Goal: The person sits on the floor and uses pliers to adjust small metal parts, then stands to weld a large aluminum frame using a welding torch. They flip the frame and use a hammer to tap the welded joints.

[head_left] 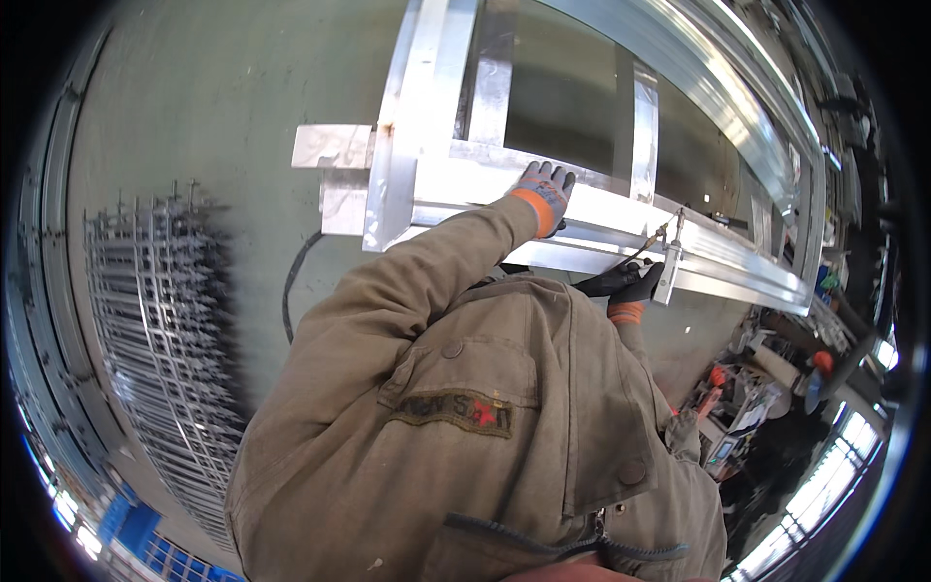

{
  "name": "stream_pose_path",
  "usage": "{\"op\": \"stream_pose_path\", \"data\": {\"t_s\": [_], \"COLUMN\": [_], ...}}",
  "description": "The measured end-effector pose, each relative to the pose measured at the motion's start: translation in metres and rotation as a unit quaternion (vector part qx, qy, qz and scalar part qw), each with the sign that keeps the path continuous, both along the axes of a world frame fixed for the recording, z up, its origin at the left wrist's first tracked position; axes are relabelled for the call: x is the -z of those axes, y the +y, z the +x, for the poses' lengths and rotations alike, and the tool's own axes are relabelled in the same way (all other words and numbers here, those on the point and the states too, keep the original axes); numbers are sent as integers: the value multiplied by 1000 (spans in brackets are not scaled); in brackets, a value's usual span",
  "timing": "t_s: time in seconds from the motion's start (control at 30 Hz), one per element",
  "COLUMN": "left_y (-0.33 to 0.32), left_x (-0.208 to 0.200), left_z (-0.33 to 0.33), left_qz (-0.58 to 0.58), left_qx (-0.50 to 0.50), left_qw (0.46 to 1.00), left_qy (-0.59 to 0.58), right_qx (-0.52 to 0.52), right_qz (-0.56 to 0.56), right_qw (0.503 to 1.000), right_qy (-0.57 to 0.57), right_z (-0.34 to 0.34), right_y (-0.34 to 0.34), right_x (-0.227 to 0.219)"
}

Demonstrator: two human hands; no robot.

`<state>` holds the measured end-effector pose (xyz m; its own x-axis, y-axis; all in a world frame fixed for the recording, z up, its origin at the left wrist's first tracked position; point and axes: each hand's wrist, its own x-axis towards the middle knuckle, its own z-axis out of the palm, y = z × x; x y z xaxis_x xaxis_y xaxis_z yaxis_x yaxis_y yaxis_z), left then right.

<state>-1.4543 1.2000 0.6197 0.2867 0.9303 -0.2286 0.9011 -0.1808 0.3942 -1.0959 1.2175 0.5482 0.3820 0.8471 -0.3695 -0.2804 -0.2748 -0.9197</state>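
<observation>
A large silver metal frame lies in front of me, with flat crossbars joining its long rails. My left hand, in a grey glove with an orange cuff, rests on its near rail, fingers spread over the top face. Farther right, at that rail's front edge, my right hand wears a dark glove with an orange cuff. It is closed round a black-handled tool with a thin, bent, brass-coloured neck; its grip is partly hidden. Beside those fingers a silver clamp-like piece stands upright against the rail.
Many thin metal rods are stacked in a grid at left. Two short metal plates jut from the frame's left end. A black cable runs along the greenish surface. Mixed tools and equipment crowd the right side.
</observation>
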Motion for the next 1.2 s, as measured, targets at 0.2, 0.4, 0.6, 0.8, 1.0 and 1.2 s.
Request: {"op": "stream_pose_path", "data": {"t_s": [0.2, 0.4, 0.6, 0.8, 1.0, 1.2], "left_y": [-12, -11, -18, -37, -115, -211], "left_x": [16, 24, 38, 22, -4, -54], "left_z": [4, 8, 15, 5, -27, -79], "left_qz": [55, 42, 101, 131, -53, 80], "left_qx": [-22, -32, -57, -50, -278, -398], "left_qw": [998, 999, 993, 990, 746, 798], "left_qy": [7, 8, 25, -35, -603, -445], "right_qx": [-93, -166, -179, -270, -340, -443], "right_qz": [-53, -37, -35, -5, -55, -73], "right_qw": [994, 984, 982, 963, 920, 852], "right_qy": [-18, -58, -45, 4, 185, 269], "right_z": [0, -47, -84, -139, -233, -369], "right_y": [14, 56, 62, 40, 44, -14], "right_x": [-12, -77, -102, -127, -141, -144]}}
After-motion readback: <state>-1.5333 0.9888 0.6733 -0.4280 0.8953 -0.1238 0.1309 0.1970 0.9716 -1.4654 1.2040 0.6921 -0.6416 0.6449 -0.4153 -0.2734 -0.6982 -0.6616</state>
